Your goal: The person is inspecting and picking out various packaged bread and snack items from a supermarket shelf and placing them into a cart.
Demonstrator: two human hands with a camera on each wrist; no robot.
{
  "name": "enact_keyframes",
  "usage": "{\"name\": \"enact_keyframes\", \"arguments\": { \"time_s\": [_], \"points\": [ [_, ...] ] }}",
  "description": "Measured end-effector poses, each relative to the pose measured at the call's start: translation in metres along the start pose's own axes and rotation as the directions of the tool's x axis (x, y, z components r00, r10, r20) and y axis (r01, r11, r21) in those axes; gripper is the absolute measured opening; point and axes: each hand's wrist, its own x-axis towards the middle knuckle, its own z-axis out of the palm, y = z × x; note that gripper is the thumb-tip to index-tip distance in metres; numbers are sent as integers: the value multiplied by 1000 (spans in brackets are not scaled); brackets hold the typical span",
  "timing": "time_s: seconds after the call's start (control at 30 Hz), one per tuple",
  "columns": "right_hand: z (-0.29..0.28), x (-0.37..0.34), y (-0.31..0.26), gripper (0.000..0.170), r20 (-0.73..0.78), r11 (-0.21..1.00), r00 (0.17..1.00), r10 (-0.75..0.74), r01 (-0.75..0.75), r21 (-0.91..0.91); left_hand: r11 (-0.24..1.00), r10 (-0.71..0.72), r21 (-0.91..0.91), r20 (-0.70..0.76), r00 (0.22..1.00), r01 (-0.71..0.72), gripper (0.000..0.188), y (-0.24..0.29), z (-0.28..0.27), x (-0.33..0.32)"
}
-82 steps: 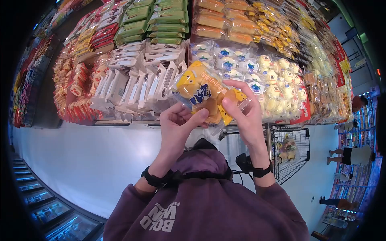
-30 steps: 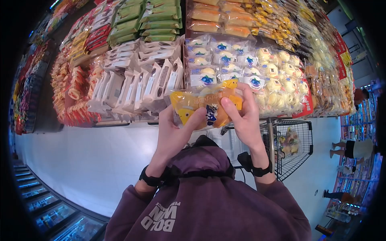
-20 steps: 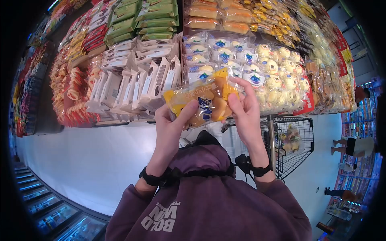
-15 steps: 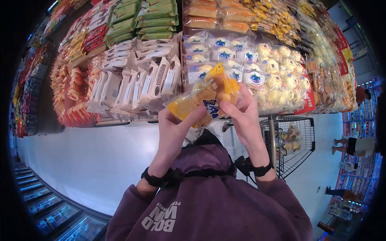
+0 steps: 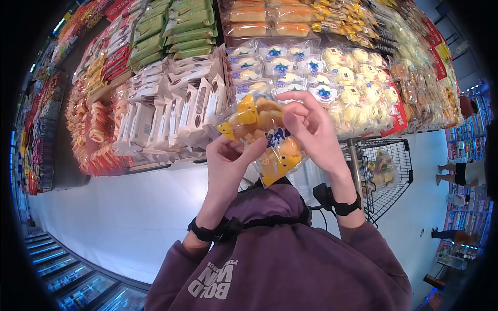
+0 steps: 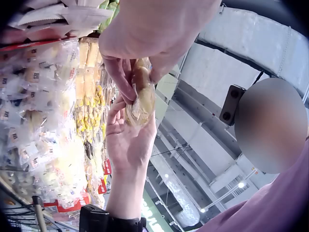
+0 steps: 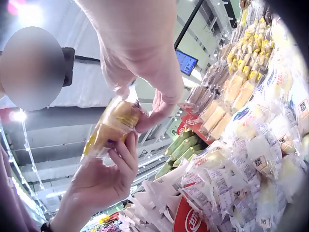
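Note:
A clear plastic pack of small buns (image 5: 270, 137), with yellow cartoon corners and blue lettering, is held up in front of the chest. My left hand (image 5: 231, 160) pinches its lower left side, thumb on the front and fingers behind. My right hand (image 5: 316, 135) is raised at the pack's right edge, thumb and fingers loosely bent and spread apart. In the right wrist view the right fingertips lie right at one end of the bun pack (image 7: 113, 123). The left wrist view has the bun pack (image 6: 141, 96) edge-on between both hands.
Behind the hands a display is heaped with blueberry-label buns (image 5: 280, 67), white-wrapped packs (image 5: 189, 103), green packs (image 5: 189, 26) and cream-coloured buns (image 5: 353, 88). A wire shopping cart (image 5: 386, 176) with a bagged item stands at right. People stand near far shelves.
The pack has turned so a yellow corner now points down toward the body. The right hand has loosened from its right side, while the left hand keeps its pinch. The head view has shifted slightly.

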Motion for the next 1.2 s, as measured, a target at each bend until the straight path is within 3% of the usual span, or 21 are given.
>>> {"name": "enact_keyframes", "arguments": {
  "time_s": [0.1,0.17,0.23,0.33,0.43,0.47,0.57,0.67,0.77,0.83,0.9,1.0,1.07,1.1,1.13,1.2],
  "points": [
    [-7,-5,4,40,6,998,999,34,-34,-49,993,-4,-120,-171,985,-17,31,1,8,0],
    [-12,-10,5,39,6,985,998,66,-64,-159,990,10,-140,-117,993,-27,32,1,9,1],
    [-18,-13,9,38,-36,989,998,45,-50,-138,993,-10,-117,-70,998,1,31,2,12,0],
    [-24,-14,10,37,-57,990,998,17,-25,-142,959,-74,-272,15,997,76,31,7,15,2],
    [-32,-18,7,36,-36,991,999,18,-23,-136,927,-39,-370,66,997,61,33,5,17,9],
    [-36,-20,6,36,-27,991,999,24,-27,-128,973,-51,-223,22,998,54,32,-3,15,14],
    [-45,-18,6,39,-101,917,967,-234,185,-353,991,-86,-101,48,995,90,30,-4,29,22],
    [-59,-22,-12,47,-32,594,891,-452,273,-757,989,-106,-95,52,993,110,32,-10,47,30],
    [-64,-27,-28,62,108,401,908,-405,282,-871,982,-82,-169,7,997,82,28,-13,76,35],
    [-63,-27,-32,74,156,380,947,-281,259,-888,985,-73,-156,35,997,77,28,-14,96,41],
    [-79,-20,-28,78,143,337,948,-284,238,-911,981,-55,-183,62,997,65,26,-23,116,48],
    [-111,-13,-27,81,118,271,952,-283,198,-942,990,-126,-39,198,972,137,28,-39,125,59],
    [-131,-10,-36,82,131,315,964,-232,202,-927,996,-83,-4,224,971,86,32,-47,132,64],
    [-142,-5,-40,83,141,337,967,-211,208,-918,993,-78,110,275,958,49,38,-45,135,75],
    [-153,0,-45,82,152,325,968,-198,211,-922,976,-73,218,326,943,0,44,-45,138,87],
    [-180,11,-56,81,205,272,958,-201,255,-928,976,4,206,285,959,-65,51,-54,150,97]
  ]
}}
